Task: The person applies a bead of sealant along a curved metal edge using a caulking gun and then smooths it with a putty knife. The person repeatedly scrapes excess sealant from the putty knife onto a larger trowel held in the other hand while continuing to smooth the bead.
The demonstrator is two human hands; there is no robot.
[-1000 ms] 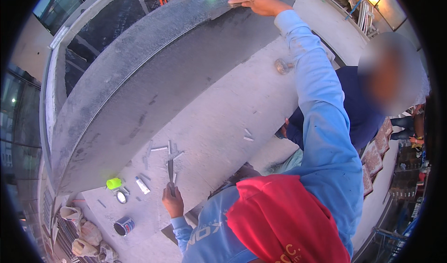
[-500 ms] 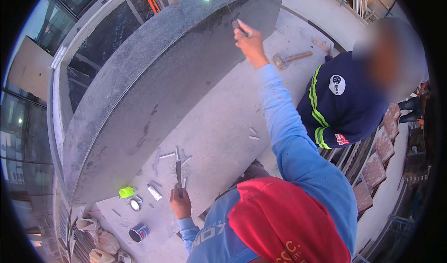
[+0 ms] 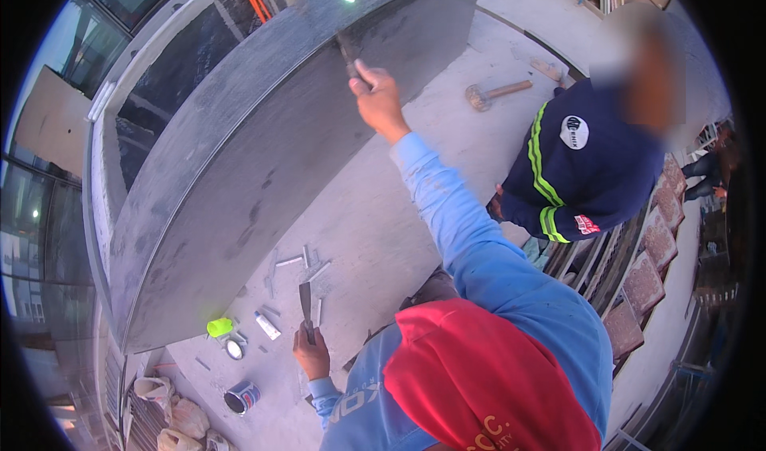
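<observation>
My right hand (image 3: 377,100) is closed on the handle of a putty knife (image 3: 346,50). Its narrow blade meets the upper edge of a long, curved dark grey stone panel (image 3: 263,160). Lower down, my left hand (image 3: 312,354) grips a second putty knife (image 3: 306,301), its blade pointing away from me above the pale floor. Several short grey-white strips (image 3: 289,261) lie scattered around that blade. Left of the left hand are a white tube (image 3: 266,325), a lime-green container (image 3: 219,327) and a small round tin (image 3: 232,349).
A dark can (image 3: 240,397) and tied plastic bags (image 3: 187,417) sit at the lower left. A mallet (image 3: 498,93) rests on the floor beyond my right arm. At the right, another person in a navy jacket (image 3: 594,164) is close by, beside stacked reddish slabs (image 3: 642,287).
My right hand and its putty knife have moved left along the panel's upper edge. My left hand stays nearly in place. The other person has shifted slightly, and a hand now shows beside the jacket.
</observation>
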